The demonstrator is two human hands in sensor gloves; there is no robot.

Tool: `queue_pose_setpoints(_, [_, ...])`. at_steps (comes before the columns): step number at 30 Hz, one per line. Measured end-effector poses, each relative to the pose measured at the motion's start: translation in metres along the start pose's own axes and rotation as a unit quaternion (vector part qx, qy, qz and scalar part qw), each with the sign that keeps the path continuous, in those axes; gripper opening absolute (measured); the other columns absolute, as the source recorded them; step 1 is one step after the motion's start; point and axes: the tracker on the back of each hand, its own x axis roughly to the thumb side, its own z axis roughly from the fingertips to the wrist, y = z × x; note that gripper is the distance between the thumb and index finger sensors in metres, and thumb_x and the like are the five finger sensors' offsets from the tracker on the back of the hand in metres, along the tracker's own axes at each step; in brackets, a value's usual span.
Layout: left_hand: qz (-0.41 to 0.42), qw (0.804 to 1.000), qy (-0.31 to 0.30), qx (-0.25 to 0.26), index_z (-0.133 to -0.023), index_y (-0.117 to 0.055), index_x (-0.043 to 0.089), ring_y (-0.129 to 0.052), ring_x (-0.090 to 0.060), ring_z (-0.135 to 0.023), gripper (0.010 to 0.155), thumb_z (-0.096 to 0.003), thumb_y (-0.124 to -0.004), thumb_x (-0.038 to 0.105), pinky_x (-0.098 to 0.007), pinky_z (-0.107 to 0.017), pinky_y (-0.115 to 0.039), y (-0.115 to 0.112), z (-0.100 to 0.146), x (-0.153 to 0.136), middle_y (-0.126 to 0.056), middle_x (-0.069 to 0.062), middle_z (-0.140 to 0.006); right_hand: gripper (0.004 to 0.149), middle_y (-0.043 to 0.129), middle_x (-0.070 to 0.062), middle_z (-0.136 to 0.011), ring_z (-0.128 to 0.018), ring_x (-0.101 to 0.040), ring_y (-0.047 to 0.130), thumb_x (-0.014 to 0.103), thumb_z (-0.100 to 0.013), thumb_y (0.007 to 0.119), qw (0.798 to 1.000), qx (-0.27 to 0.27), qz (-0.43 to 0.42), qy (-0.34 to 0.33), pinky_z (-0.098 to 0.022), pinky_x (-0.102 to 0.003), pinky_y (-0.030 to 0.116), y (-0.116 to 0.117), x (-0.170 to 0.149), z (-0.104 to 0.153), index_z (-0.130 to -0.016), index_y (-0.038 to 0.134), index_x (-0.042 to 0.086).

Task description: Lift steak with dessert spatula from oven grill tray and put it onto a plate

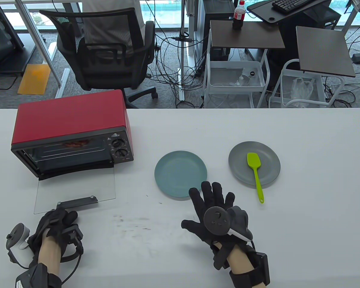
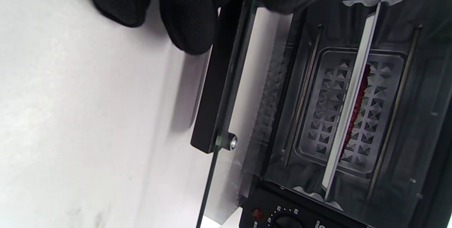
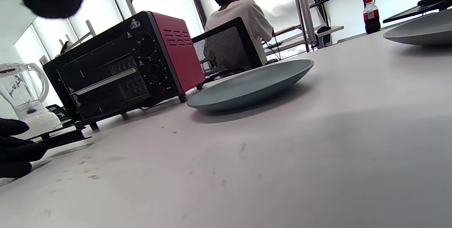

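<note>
The red oven (image 1: 72, 120) stands at the table's left with its glass door (image 1: 75, 186) folded down flat. My left hand (image 1: 63, 214) grips the left end of the black door handle (image 1: 78, 202); in the left wrist view fingers (image 2: 187, 16) sit on the handle (image 2: 212, 90) and the thumb on the far side of the glass. Inside, the reddish steak (image 1: 75, 144) lies on the grill tray (image 2: 348, 115). The green spatula (image 1: 255, 171) rests on a grey plate (image 1: 270, 168). My right hand (image 1: 210, 204) lies flat, fingers spread, just below the teal plate (image 1: 181, 174).
A clear blender jug (image 3: 24, 93) stands beyond the oven's left side. Behind the table's far edge are an office chair (image 1: 108, 51) with a seated person, wire carts (image 1: 237, 81) and a cola bottle (image 1: 238, 15).
</note>
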Motion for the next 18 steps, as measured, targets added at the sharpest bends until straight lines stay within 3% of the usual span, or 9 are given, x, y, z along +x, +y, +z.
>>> queue_pose_setpoints(18, [-0.007,1.000,0.011,-0.013,-0.099,-0.027,0.014,-0.088,-0.022,-0.088,0.078,-0.0507,-0.077,0.051,-0.053,-0.065,-0.072,0.0010,0.0054,-0.0001,-0.051,-0.007,-0.103,0.095,0.008,-0.023,-0.118,-0.103,-0.053,0.001,0.073,-0.050,0.062,1.000,-0.006,-0.003,0.006,-0.063,-0.084,0.015,-0.0039,-0.0026,0.0015,-0.116,0.021,0.020])
